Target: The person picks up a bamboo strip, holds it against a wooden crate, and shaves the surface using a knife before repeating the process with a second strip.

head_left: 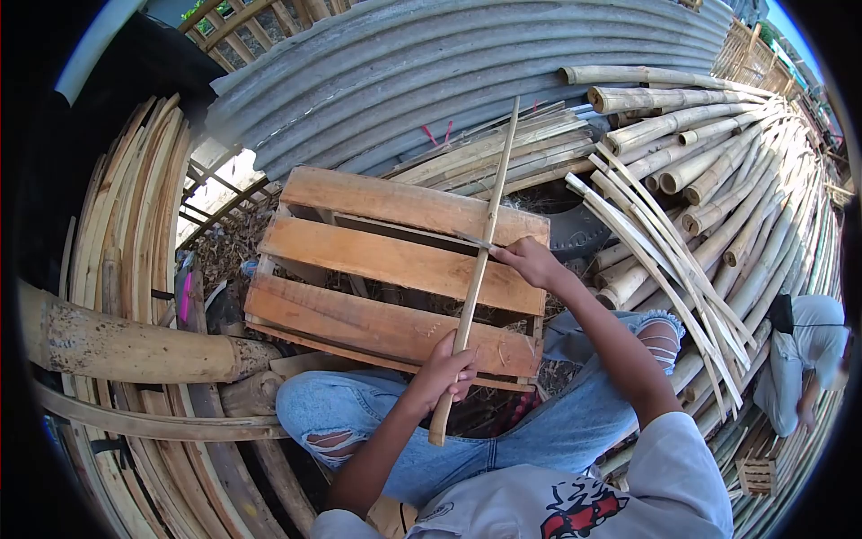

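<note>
A long pale bamboo strip [469, 310] slants up and away from my lap, over a slatted wooden crate [359, 250]. Near its lower end, my left hand [440, 373] is closed around the strip. My right hand [532, 261] grips a small knife [473, 240], the handle hidden in its fingers. The knife's blade lies across the strip about midway along, touching it or very close. Thin shavings lie on the crate's nearest slat.
Bamboo poles [709, 171] and split strips [664, 260] are piled at right. More slats [135, 198] stand at left beside a thick bamboo pole [135, 350]. A corrugated metal sheet [431, 72] borders the back. Another person [804, 359] bends at far right.
</note>
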`<state>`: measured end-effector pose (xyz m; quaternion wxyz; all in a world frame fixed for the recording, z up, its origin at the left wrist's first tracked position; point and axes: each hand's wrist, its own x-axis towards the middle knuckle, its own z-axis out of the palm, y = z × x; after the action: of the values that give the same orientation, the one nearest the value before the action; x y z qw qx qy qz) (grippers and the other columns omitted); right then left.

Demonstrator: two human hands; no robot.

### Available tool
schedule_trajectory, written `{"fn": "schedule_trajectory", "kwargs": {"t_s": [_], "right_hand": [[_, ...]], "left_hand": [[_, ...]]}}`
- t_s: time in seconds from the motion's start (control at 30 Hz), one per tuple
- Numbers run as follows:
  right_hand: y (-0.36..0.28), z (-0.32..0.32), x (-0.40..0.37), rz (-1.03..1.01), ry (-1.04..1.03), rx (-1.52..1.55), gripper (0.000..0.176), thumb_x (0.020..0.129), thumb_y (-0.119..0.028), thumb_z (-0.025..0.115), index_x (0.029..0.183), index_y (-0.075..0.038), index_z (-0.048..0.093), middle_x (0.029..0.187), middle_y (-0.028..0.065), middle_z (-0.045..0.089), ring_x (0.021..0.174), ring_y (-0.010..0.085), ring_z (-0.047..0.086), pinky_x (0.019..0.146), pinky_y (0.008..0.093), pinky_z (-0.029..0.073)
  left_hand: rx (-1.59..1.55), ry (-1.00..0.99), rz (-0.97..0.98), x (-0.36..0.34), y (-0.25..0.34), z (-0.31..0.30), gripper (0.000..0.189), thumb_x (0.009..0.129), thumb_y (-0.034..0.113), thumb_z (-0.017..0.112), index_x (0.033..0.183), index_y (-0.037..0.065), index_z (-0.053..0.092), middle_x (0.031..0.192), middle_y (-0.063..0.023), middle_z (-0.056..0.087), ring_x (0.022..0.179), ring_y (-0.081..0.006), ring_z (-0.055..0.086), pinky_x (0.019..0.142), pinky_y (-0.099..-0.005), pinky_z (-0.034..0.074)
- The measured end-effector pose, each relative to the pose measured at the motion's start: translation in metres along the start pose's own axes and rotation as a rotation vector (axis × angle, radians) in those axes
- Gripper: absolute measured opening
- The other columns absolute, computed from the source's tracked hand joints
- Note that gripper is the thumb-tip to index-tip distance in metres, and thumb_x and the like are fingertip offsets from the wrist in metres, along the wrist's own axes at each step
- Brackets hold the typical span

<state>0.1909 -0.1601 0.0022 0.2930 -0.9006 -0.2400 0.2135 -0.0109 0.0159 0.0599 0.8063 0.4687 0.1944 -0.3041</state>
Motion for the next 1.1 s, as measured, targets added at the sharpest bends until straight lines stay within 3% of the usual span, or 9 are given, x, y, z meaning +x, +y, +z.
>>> {"fn": "schedule_trajectory", "kwargs": {"t_s": [0.17,0.3,0.63,0.7,0.77,0.87,0.9,1.0,1.1], "right_hand": [[0.02,-0.013,0.007,0.144,0.093,0.172,0.064,0.089,-0.054,0.043,0.068,0.005,0.059,0.059,0.0227,0.055,0.065,0.0387,0.058,0.063,0.0446,0.044],[-0.006,0.01,0.0,-0.056,0.02,-0.024,0.064,0.088,-0.056,0.044,0.066,0.003,0.06,0.056,0.0226,0.053,0.06,0.039,0.056,0.06,0.0454,0.043],[0.016,0.0,0.017,-0.068,0.158,-0.162,0.061,0.088,-0.055,0.043,0.063,-0.002,0.062,0.06,0.0209,0.056,0.064,0.0377,0.058,0.06,0.0456,0.044],[0.043,-0.018,0.025,0.16,0.173,-0.058,0.059,0.088,-0.053,0.043,0.066,-0.002,0.063,0.062,0.0211,0.057,0.067,0.0381,0.059,0.062,0.0452,0.045],[0.033,-0.023,0.015,0.17,0.181,-0.014,0.059,0.089,-0.051,0.043,0.066,0.0,0.061,0.061,0.0218,0.056,0.066,0.0386,0.058,0.062,0.0442,0.045],[0.009,0.001,-0.004,-0.04,0.105,0.097,0.06,0.091,-0.049,0.041,0.07,0.003,0.061,0.061,0.0231,0.055,0.062,0.0391,0.056,0.063,0.0438,0.043],[-0.002,0.009,-0.009,0.016,0.004,0.104,0.06,0.091,-0.05,0.041,0.072,0.004,0.061,0.061,0.0234,0.055,0.063,0.0397,0.056,0.065,0.0446,0.044],[-0.004,0.022,-0.012,-0.193,0.088,0.099,0.061,0.091,-0.05,0.04,0.069,0.003,0.06,0.06,0.0229,0.055,0.065,0.039,0.058,0.063,0.0446,0.045],[0.025,-0.013,0.008,0.109,0.165,0.037,0.062,0.091,-0.05,0.04,0.067,0.003,0.06,0.058,0.0226,0.055,0.065,0.0375,0.06,0.062,0.0446,0.045]], "left_hand": [[0.024,0.013,-0.009,0.0,0.0,0.002,0.012,0.088,0.006,0.043,0.095,0.009,0.035,0.058,0.0015,0.038,0.037,-0.0033,0.036,0.032,-0.0205,0.033],[-0.059,-0.018,-0.026,0.001,0.0,0.001,0.011,0.088,0.007,0.043,0.093,0.01,0.034,0.058,0.0017,0.038,0.036,-0.0029,0.035,0.031,-0.02,0.031],[-0.083,-0.04,0.031,0.015,-0.001,-0.004,0.01,0.088,0.007,0.044,0.089,0.01,0.035,0.058,0.0016,0.038,0.036,-0.0025,0.033,0.031,-0.0194,0.03],[-0.117,-0.017,0.004,0.011,-0.002,0.006,0.008,0.088,0.007,0.044,0.088,0.011,0.037,0.057,0.0023,0.037,0.034,-0.0022,0.031,0.029,-0.0193,0.028],[-0.141,0.001,-0.028,0.006,-0.003,0.004,0.007,0.089,0.006,0.043,0.088,0.012,0.039,0.056,0.0029,0.035,0.032,-0.0019,0.029,0.028,-0.0192,0.025],[-0.309,-0.109,-0.071,0.002,-0.003,-0.007,0.008,0.089,0.01,0.045,0.082,0.012,0.041,0.056,0.0035,0.035,0.034,-0.0005,0.028,0.029,-0.0164,0.026],[-0.31,-0.111,-0.071,0.003,-0.003,-0.009,0.008,0.089,0.01,0.045,0.082,0.012,0.041,0.056,0.0035,0.035,0.034,-0.0005,0.028,0.029,-0.0164,0.026],[-0.395,-0.129,-0.109,0.005,-0.005,-0.016,0.008,0.089,0.01,0.046,0.083,0.013,0.041,0.056,0.0036,0.035,0.033,-0.0012,0.027,0.029,-0.017,0.025],[-0.298,-0.085,-0.063,0.002,-0.005,-0.004,0.008,0.089,0.01,0.046,0.084,0.013,0.041,0.056,0.004,0.035,0.034,-0.0013,0.027,0.029,-0.0174,0.025]]}}
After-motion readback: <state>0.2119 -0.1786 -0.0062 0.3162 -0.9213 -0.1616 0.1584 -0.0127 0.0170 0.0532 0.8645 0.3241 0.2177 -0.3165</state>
